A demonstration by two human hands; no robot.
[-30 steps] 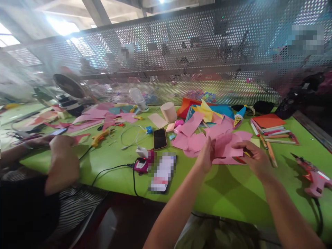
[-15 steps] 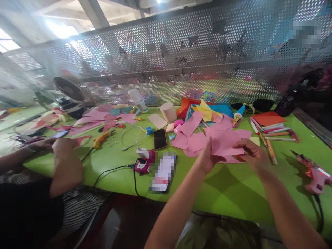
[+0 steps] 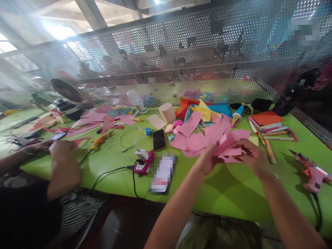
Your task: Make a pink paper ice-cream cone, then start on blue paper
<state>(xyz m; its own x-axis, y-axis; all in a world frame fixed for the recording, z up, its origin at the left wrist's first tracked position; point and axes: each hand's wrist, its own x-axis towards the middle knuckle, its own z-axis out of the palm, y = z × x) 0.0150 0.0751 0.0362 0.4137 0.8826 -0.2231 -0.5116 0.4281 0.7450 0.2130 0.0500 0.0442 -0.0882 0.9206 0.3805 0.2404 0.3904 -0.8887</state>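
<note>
A piece of pink paper (image 3: 228,144) is held up between my two hands, bent and lifted toward its middle. My left hand (image 3: 208,159) grips its left side, thumb on the near face. At the right edge, the fingers of my right hand (image 3: 252,156) are closed on the paper. Something small and reddish-orange shows beneath those fingers, too hidden to name. More cut pink paper pieces (image 3: 195,141) lie in a loose heap behind and left of my hands, on the green table (image 3: 225,197).
Right of my hands lie markers (image 3: 272,129) and a pink glue gun (image 3: 315,176). To the left are two phones (image 3: 159,139), a magenta power adapter (image 3: 142,166) with cables, and a yellow glue gun (image 3: 100,140). A co-worker's hands (image 3: 58,147) rest farther left. A perforated metal screen (image 3: 166,58) stands behind.
The pink paper lay flat between my hands before; now it is bent upward in the middle. My left hand has shifted slightly right, closer to my right hand.
</note>
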